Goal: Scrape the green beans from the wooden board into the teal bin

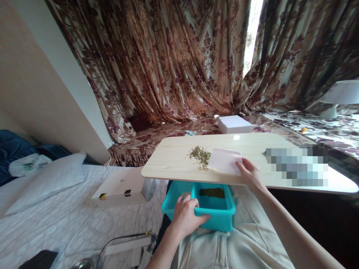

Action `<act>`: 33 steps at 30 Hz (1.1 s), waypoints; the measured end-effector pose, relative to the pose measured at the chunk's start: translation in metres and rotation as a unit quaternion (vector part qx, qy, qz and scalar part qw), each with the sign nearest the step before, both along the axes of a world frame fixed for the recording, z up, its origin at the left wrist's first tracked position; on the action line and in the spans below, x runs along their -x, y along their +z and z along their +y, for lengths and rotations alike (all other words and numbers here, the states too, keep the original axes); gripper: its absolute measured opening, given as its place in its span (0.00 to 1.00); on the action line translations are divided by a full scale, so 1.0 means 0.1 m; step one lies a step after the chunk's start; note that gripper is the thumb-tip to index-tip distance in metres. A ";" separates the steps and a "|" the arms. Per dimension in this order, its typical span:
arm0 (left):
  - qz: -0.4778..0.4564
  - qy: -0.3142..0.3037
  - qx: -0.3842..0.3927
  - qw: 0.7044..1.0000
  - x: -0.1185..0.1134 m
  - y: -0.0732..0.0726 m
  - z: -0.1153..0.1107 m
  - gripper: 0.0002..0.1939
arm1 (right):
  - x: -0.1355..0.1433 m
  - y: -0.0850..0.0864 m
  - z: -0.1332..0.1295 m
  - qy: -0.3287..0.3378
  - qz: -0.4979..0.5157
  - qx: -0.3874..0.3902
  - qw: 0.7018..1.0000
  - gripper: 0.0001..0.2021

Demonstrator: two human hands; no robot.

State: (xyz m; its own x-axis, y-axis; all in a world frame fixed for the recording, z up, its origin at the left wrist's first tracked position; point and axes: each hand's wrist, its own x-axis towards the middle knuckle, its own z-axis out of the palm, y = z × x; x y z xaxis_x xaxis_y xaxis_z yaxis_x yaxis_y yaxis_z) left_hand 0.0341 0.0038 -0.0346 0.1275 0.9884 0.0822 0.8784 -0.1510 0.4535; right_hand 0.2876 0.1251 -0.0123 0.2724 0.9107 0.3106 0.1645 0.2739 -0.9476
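Observation:
My right hand (249, 171) grips the right end of a thin white card (225, 160), which lies on a pale wooden tabletop (174, 157). Touching the card's left edge is a loose spread of small green-brown grains (199, 156). Below the tabletop's front edge, a turquoise plastic tub (214, 215) with two compartments rests on my lap. A mound of dark green grains (211, 192) sits in its right compartment. My left hand (187, 215) is wrapped over the tub's near rim, fingers inside the left compartment and thumb outside. What lies under those fingers is partly hidden.
A blurred-out object (297, 166) lies on the tabletop's right side. Behind the tabletop stands a white box (235, 124). To the left, another white box (123, 186), a pillow (50, 183) and cables are on the bed. A lamp (343, 93) stands far right.

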 end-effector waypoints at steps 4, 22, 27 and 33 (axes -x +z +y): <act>-0.001 0.001 0.001 1.000 0.00 0.01 0.00 0.15 | 0.01 -0.01 0.02 0.003 0.000 0.005 1.000 0.18; -0.002 0.004 -0.003 1.000 -0.01 0.02 -0.02 0.15 | 0.01 0.00 -0.03 0.023 0.004 0.013 1.000 0.17; -0.003 0.004 -0.004 1.000 -0.01 0.02 -0.02 0.15 | 0.01 0.00 -0.03 0.027 0.000 0.014 1.000 0.17; -0.005 0.004 -0.003 1.000 0.00 0.01 -0.01 0.15 | 0.01 0.00 -0.04 0.032 0.004 0.014 0.999 0.16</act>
